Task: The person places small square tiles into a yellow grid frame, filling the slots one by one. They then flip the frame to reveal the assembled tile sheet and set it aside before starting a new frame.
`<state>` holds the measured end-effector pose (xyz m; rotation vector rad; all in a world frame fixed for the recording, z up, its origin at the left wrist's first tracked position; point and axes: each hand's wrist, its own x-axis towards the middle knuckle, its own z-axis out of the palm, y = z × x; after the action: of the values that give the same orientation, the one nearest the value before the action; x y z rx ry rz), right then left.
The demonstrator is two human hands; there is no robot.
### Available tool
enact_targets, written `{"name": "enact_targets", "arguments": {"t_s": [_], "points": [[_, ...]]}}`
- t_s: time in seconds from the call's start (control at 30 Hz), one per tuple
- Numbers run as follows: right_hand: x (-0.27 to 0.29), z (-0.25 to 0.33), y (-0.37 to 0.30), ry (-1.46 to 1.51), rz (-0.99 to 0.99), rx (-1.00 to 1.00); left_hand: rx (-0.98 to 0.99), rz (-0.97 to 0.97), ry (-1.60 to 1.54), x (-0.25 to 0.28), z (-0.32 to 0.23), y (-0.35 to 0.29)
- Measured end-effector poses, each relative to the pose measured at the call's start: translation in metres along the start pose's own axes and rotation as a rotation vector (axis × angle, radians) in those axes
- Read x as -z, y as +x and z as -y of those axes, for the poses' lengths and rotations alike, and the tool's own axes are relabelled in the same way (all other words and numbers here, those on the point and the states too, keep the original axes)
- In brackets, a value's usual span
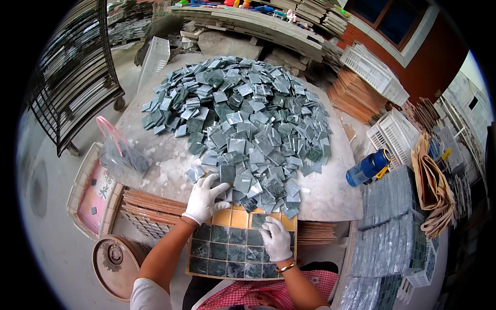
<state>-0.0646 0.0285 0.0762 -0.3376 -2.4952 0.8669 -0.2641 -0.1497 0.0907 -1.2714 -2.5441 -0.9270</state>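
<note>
Yellow grid tray (pixel 235 217) is used as the landmark; most of its cells are filled with green-grey tiles. Left hand (pixel 203 199), gloved, is rested at the tray's far-left corner, fingers spread loose on the tile heap (pixel 243 113) edge. Right hand (pixel 276 238) is pressed on a tile (pixel 258 220) in the tray's far row, fingers curled. Blue bottle (pixel 368 168) is lying well right of the tray.

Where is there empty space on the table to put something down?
Bare table shows right of the tile pile, toward the blue bottle, and at the left by the plastic bag. The middle is crowded with tiles, up to both hands.
</note>
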Motion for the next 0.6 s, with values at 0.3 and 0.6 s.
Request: {"name": "enact_targets", "arguments": {"t_s": [0.3, 0.6], "points": [[-0.001, -0.002, 0.012, -0.095, 0.123, 0.22, 0.211, -0.159, -0.348, -0.012, 0.016, 0.038], [0.031, -0.002, 0.067, -0.321, 0.032, 0.203, -0.015, -0.174, 0.138, -0.009, -0.019, 0.042]]}}
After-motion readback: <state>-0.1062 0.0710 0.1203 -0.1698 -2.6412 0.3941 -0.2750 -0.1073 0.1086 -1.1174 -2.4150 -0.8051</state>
